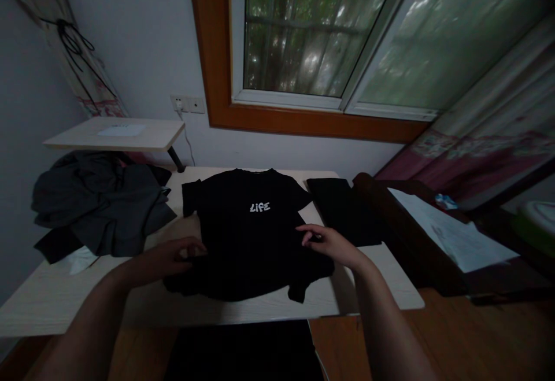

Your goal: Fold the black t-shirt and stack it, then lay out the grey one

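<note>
Black shirt [247, 242] lay spread on the table [395, 280]; clock centred on it. Left hand [171, 256] at 8 to 9, fingers curled by the shirt's edge; couldn't tell if it gripped cloth. Right hand [329, 243] at 3 to 4, fingers loosely parted, nothing visibly held. Risk: lower part looked bunched, loose flap [297, 293] at 5, so uneven pull could've skewed it or set creases.
</note>
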Tool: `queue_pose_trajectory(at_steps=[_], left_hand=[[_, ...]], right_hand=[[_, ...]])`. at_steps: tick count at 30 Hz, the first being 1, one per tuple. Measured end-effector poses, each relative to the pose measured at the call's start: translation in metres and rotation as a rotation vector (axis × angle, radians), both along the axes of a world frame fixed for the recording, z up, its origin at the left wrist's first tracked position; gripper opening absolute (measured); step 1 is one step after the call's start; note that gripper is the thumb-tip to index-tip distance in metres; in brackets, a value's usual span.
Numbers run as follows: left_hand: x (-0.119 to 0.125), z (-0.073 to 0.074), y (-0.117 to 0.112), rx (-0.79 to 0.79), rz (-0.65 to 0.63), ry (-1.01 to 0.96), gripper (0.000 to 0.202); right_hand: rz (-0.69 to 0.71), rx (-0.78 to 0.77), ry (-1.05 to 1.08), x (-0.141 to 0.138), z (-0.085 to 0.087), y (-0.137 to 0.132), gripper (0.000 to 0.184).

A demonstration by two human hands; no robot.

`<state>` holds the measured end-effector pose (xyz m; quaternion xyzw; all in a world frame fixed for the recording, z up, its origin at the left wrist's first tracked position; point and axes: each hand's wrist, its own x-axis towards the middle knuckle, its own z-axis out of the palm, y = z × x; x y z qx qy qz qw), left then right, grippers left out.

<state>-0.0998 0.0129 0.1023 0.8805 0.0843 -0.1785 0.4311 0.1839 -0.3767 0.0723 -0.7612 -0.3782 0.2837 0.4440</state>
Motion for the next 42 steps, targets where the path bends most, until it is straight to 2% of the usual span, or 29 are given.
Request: queue_pose_trajectory(at_steps=[2,5,7,9,12,15,16,20,23,26,29,32,35,39,42], left_hand=[[-0.015,0.011,0.016,0.007,-0.004,0.093,0.044],[-0.031,0.019,0.032,0.003,0.004,0.127,0.047],[-0.033,0.019,0.037,-0.014,0.026,0.151,0.052],[-0.026,0.015,0.039,0.006,0.082,0.12,0.055],[0.0,0.005,0.033,0.13,0.163,-0.112,0.048],[0.033,-0.011,0.015,0.265,0.148,-0.349,0.04],[0.043,-0.017,0.007,0.298,0.102,-0.397,0.038],[0.079,-0.041,-0.024,0.449,-0.027,-0.501,0.032],[0.097,-0.058,-0.039,0.589,-0.024,-0.501,0.032],[0.106,-0.068,-0.043,0.743,0.032,-0.482,0.034],[0.102,-0.07,-0.038,0.827,0.066,-0.468,0.033],[0.089,-0.064,-0.027,0.84,0.078,-0.442,0.034],[0.074,-0.057,-0.014,0.855,0.108,-0.31,0.04],[0.059,-0.05,0.002,0.874,0.103,-0.096,0.039],[0.056,-0.044,0.005,0.872,0.059,0.001,0.037]], right_hand=[[0.046,-0.073,0.111,0.001,0.002,-0.011,0.049],[0.033,-0.148,0.234,0.0,0.003,-0.017,0.057],[-0.04,-0.108,0.219,0.002,0.0,-0.013,0.057],[-0.129,-0.027,0.103,0.006,-0.005,-0.004,0.049],[-0.214,0.035,-0.193,0.012,-0.016,0.015,0.034],[-0.17,0.026,-0.429,0.013,-0.028,0.039,0.029],[-0.141,0.019,-0.48,0.011,-0.032,0.047,0.03],[0.003,-0.013,-0.63,-0.005,-0.042,0.078,0.033],[0.11,-0.016,-0.69,-0.022,-0.045,0.096,0.032],[0.133,-0.01,-0.717,-0.032,-0.045,0.105,0.031],[0.133,-0.009,-0.701,-0.035,-0.041,0.103,0.023],[0.191,-0.016,-0.648,-0.037,-0.033,0.095,0.018],[0.277,-0.02,-0.558,-0.043,-0.024,0.087,0.018],[0.389,-0.042,-0.314,-0.058,-0.012,0.079,0.017],[0.506,-0.097,-0.016,-0.071,-0.009,0.075,0.02]])
